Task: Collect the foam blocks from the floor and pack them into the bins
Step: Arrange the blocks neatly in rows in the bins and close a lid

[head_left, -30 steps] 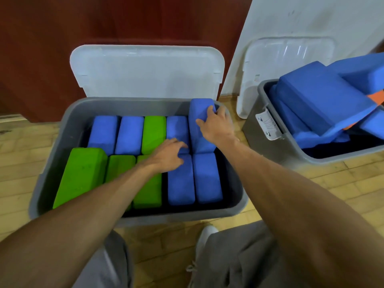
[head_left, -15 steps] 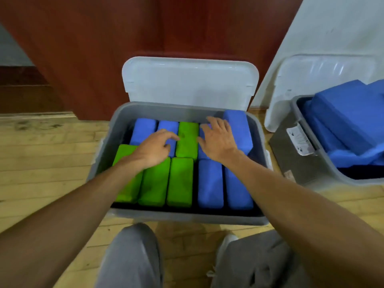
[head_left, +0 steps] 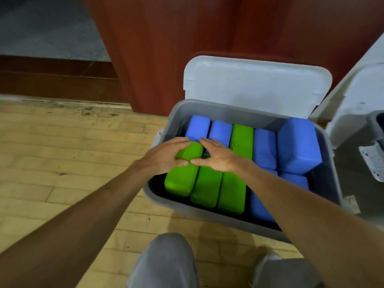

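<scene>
Since half second ago both hands shifted leftward across grey plastic bin [head_left: 207, 217]; left hand [head_left: 164, 159] fingers now curled over far end of tilted leftmost green foam block [head_left: 180, 181], likely seating it; right hand [head_left: 220, 161] fingers flat, holding nothing, resting on adjacent blocks; raised blue foam block [head_left: 297, 146] at right released, sitting proud; bin nearly full.

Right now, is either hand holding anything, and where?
Left hand grips the leftmost green foam block at its raised far end; right hand lies flat, holding nothing.

We find the bin [head_left: 207, 215] on the floor [head_left: 62, 152], its lid [head_left: 255, 84] standing behind. Inside lie the blocks [head_left: 268, 150] (another bin [head_left: 375, 123] stands right).
</scene>
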